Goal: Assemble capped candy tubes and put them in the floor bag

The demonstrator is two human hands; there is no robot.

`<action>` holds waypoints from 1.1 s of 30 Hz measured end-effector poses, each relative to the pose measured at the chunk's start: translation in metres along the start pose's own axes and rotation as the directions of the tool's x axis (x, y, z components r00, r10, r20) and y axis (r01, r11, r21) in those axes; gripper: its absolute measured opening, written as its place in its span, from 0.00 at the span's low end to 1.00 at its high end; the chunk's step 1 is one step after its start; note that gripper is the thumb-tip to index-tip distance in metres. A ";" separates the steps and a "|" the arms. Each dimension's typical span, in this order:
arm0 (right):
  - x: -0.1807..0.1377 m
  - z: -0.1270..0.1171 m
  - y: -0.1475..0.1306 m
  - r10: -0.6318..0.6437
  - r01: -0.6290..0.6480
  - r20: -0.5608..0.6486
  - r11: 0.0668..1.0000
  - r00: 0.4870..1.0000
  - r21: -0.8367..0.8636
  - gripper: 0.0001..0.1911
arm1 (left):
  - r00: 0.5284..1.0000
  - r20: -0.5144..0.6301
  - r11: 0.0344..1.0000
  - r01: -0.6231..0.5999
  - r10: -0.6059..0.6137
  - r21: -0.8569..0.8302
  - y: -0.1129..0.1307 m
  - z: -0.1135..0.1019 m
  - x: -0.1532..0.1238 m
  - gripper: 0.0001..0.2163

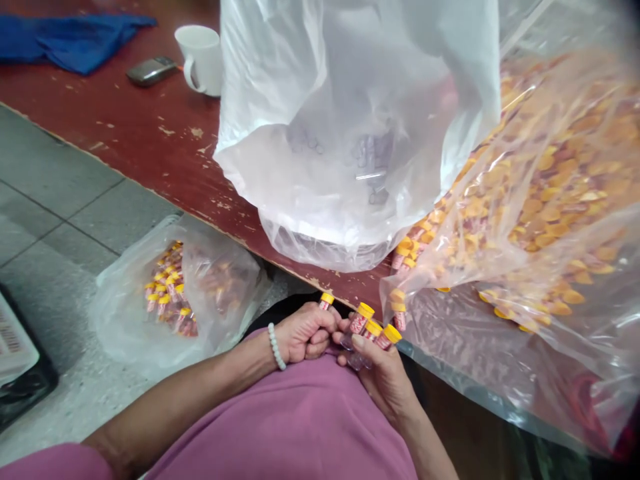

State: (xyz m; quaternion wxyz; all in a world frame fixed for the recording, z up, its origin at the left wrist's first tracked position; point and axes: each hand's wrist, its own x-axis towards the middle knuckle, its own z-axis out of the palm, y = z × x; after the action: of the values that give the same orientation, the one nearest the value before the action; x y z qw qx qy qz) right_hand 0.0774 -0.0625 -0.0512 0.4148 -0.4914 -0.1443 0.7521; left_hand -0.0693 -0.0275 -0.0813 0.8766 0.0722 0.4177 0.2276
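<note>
My left hand, with a pale bead bracelet on its wrist, is closed around a small yellow-capped tube; only the cap and the top of its red-and-white patterned body stick out of the fist. Right beside it, my right hand grips several more yellow-capped tubes, caps upward. Below these caps some clear plastic shows between the fingers, too small to make out fully. Both hands are close together in front of my pink shirt, at the table's edge.
A white plastic bag with clear pieces inside stands on the worn red table. Many yellow-capped tubes lie under clear plastic at right. Lower left, an open bag holds more tubes. A mug, phone and blue cloth lie behind.
</note>
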 end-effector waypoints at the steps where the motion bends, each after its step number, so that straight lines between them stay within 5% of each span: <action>1: 0.001 -0.001 -0.001 0.006 -0.006 0.011 1.000 1.000 -0.002 0.16 | 1.000 -0.004 1.000 0.002 -0.002 -0.011 0.000 0.001 0.001 0.06; 16: 0.013 -0.004 -0.018 0.039 -0.034 0.122 0.999 0.992 -0.038 0.11 | 0.999 -0.049 1.000 0.025 -0.024 0.013 0.011 0.009 0.004 0.07; 24: 0.008 -0.004 -0.009 -0.022 0.026 0.077 0.998 0.997 -0.054 0.13 | 0.988 -0.076 0.975 -0.116 0.133 0.189 0.010 0.008 -0.003 0.06; 33: 0.005 -0.003 -0.006 -0.027 0.029 0.044 0.998 0.999 -0.058 0.14 | 0.988 -0.104 0.972 -0.093 0.118 0.217 0.007 0.012 0.000 0.07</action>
State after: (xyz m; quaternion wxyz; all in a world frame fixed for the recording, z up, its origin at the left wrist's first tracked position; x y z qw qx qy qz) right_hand 0.0821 -0.0556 -0.0517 0.4076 -0.4850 -0.1819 0.7520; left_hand -0.0623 -0.0202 -0.0713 0.8249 0.1738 0.4853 0.2322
